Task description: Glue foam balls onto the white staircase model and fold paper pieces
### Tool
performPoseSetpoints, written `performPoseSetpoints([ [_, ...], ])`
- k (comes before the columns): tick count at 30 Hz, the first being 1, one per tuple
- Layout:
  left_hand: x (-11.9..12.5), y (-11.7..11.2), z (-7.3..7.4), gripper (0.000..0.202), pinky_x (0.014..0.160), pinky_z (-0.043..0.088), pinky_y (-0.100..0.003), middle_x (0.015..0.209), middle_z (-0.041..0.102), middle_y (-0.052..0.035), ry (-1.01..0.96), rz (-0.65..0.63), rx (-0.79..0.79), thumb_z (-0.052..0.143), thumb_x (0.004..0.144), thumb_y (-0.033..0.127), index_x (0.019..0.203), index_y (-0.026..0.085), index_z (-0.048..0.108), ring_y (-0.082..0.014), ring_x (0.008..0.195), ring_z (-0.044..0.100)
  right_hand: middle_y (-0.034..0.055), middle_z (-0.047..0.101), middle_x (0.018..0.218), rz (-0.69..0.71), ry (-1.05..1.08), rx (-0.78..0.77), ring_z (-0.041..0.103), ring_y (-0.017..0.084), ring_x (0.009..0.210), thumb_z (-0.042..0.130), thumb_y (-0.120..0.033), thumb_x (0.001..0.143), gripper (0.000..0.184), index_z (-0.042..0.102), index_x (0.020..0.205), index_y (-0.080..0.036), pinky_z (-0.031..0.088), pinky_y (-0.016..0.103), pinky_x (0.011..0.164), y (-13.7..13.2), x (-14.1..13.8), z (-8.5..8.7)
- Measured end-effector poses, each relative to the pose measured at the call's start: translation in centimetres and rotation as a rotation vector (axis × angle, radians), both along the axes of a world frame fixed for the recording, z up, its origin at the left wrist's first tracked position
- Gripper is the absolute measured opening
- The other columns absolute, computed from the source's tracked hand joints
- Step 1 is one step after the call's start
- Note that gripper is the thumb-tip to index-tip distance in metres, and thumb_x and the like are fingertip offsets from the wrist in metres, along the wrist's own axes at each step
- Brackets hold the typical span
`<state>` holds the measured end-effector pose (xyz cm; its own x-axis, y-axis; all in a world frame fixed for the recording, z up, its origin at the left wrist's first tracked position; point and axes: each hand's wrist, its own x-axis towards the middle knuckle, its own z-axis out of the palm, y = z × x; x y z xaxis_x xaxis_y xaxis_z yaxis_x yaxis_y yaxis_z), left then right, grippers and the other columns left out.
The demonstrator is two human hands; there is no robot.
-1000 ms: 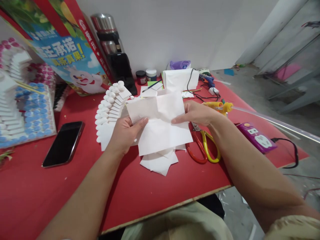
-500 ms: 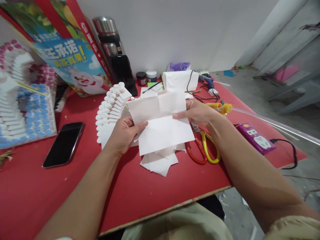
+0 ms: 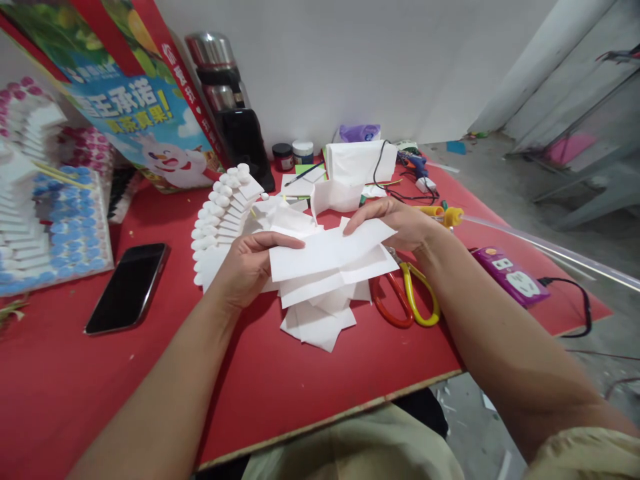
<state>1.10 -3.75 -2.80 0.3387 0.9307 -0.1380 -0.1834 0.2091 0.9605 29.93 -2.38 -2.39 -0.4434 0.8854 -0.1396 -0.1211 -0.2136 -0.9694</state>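
A creased sheet of white paper (image 3: 330,252) is held up between my two hands, its upper part folded over toward me and its lower part showing beneath. My left hand (image 3: 253,263) pinches its left end with the thumb on top. At the right end, my right hand (image 3: 393,223) grips it with its fingers over the top edge. Below the sheet, loose white paper pieces (image 3: 320,327) lie overlapping on the red table (image 3: 280,400). Scissors (image 3: 413,297) with one red and one yellow handle rest beside my right wrist, their blades mostly hidden.
A fan-shaped white piece with round tips (image 3: 215,220) stands left of the paper. Farther left lie a phone (image 3: 127,287) and a blue-and-white craft piece (image 3: 75,220). Paint jars (image 3: 303,152) stand at the back. A purple power strip (image 3: 510,277) is at the right.
The paper's upper flap has tipped over toward me, and the sheet now looks narrower. Both hands stay near the same place, and the papers behind have come into view.
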Motion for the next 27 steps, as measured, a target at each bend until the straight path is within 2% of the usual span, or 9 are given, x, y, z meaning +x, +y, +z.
performPoseSetpoints([
  [3,0.05,-0.10,0.18,0.013,0.059,0.052,-0.023,0.079,0.079,-0.0066,0.014,0.017,0.021,0.080,0.061,0.016,0.073,0.018,0.085,-0.0155,0.066,0.068,0.0087,0.082,0.081,0.024,0.013,0.014,0.076,0.019,0.067,0.091,-0.023,0.064,0.020,0.085,0.082,-0.014,0.063,0.026,0.062,-0.01,0.17,0.13],
  [7,-0.36,-0.01,0.13,0.023,0.061,0.050,-0.023,0.085,0.078,-0.0064,0.033,-0.017,0.094,0.070,0.060,0.011,0.076,0.018,0.085,-0.0164,0.073,0.067,0.0084,0.081,0.077,0.022,0.035,0.024,0.074,0.018,0.061,0.093,-0.026,0.063,0.022,0.084,0.080,-0.013,0.061,0.024,0.055,0.00,0.29,0.12],
  [10,-0.75,0.20,0.06,0.030,0.053,0.044,-0.024,0.080,0.076,-0.0090,0.022,-0.103,0.103,0.064,0.063,0.018,0.083,0.014,0.086,-0.0152,0.063,0.060,0.0089,0.081,0.080,0.016,0.006,0.059,0.075,0.018,0.064,0.092,-0.025,0.067,0.021,0.084,0.082,-0.013,0.062,0.025,0.059,-0.01,0.32,0.22],
  [12,-0.80,0.31,0.00,0.030,0.056,0.047,-0.027,0.084,0.077,-0.0124,0.012,-0.113,0.111,0.063,0.074,0.030,0.084,0.012,0.086,-0.0182,0.068,0.062,0.0084,0.081,0.080,0.011,-0.031,0.083,0.076,0.018,0.066,0.090,-0.023,0.070,0.017,0.084,0.082,-0.014,0.062,0.026,0.061,-0.04,0.28,0.35],
  [15,-0.56,0.30,-0.17,0.025,0.065,0.052,-0.027,0.088,0.077,-0.0105,0.091,-0.047,0.106,0.075,0.080,0.039,0.081,0.016,0.085,-0.0193,0.077,0.065,0.0074,0.081,0.079,0.013,-0.076,0.110,0.075,0.017,0.065,0.089,-0.020,0.070,0.013,0.084,0.081,-0.014,0.061,0.025,0.061,-0.11,0.17,0.57],
  [18,-0.31,0.21,-0.38,0.016,0.066,0.050,-0.022,0.084,0.077,-0.0045,0.176,-0.034,0.130,0.091,0.069,0.030,0.080,0.021,0.084,-0.0140,0.075,0.064,0.0070,0.081,0.079,0.012,-0.083,0.126,0.074,0.016,0.064,0.088,-0.021,0.070,0.013,0.083,0.080,-0.014,0.060,0.024,0.060,-0.15,0.15,0.67],
  [22,-0.20,0.05,-0.29,0.014,0.070,0.050,-0.018,0.087,0.074,-0.0025,0.173,-0.062,0.217,0.091,0.072,0.027,0.082,0.021,0.084,-0.0118,0.081,0.063,0.0069,0.080,0.080,-0.005,-0.092,0.125,0.073,0.016,0.064,0.088,-0.023,0.070,0.014,0.083,0.081,-0.015,0.059,0.025,0.059,-0.13,0.29,0.61],
  [24,-0.11,-0.05,-0.09,0.024,0.071,0.051,-0.019,0.093,0.074,-0.0027,0.137,-0.061,0.200,0.091,0.071,0.025,0.094,0.022,0.084,-0.0127,0.083,0.065,0.0070,0.080,0.080,-0.027,-0.120,0.146,0.073,0.017,0.065,0.087,-0.023,0.070,0.013,0.083,0.080,-0.016,0.059,0.027,0.061,-0.14,0.30,0.57],
  [27,0.08,-0.14,0.11,0.057,0.071,0.055,-0.023,0.102,0.074,-0.0035,0.072,-0.044,0.106,0.092,0.067,0.022,0.122,0.024,0.077,-0.0150,0.083,0.069,0.0070,0.080,0.086,-0.061,-0.190,0.225,0.074,0.019,0.073,0.084,-0.020,0.072,0.009,0.084,0.081,-0.019,0.060,0.031,0.067,-0.19,0.13,0.59],
])
